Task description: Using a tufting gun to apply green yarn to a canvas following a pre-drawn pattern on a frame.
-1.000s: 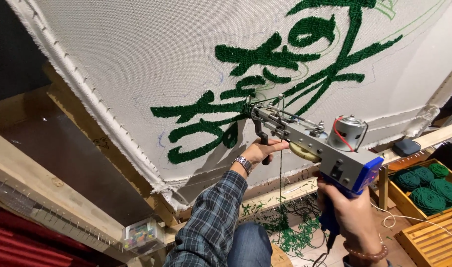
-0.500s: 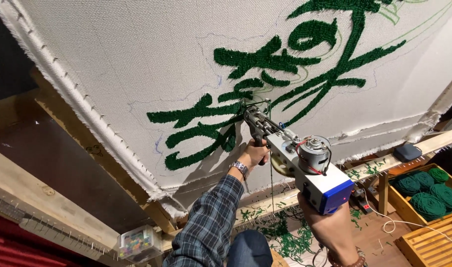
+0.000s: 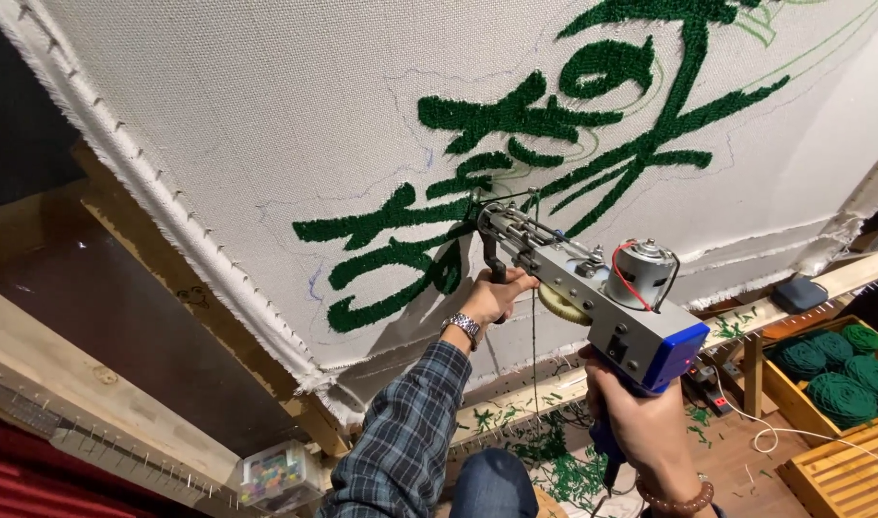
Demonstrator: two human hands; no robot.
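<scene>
A grey and blue tufting gun [image 3: 602, 297] presses its needle tip against a white cloth [image 3: 266, 125] stretched on a wooden frame. Dark green tufted strokes [image 3: 516, 144] cover part of the cloth. My left hand [image 3: 492, 295], with a wristwatch and plaid sleeve, grips the gun's black front handle. My right hand [image 3: 640, 427] wraps the rear handle below the blue end. A green yarn strand [image 3: 533, 355] hangs down from the gun.
The wooden frame bar [image 3: 84, 384] runs along the left and bottom. A wooden crate [image 3: 832, 369] of green yarn balls sits at right. Green yarn scraps [image 3: 554, 460] litter the floor. A clear box of coloured pins [image 3: 276, 475] stands low left.
The gun's tip has shifted slightly along the green strokes, and the view has tilted so the gun and both hands sit lower and further right relative to the cloth.
</scene>
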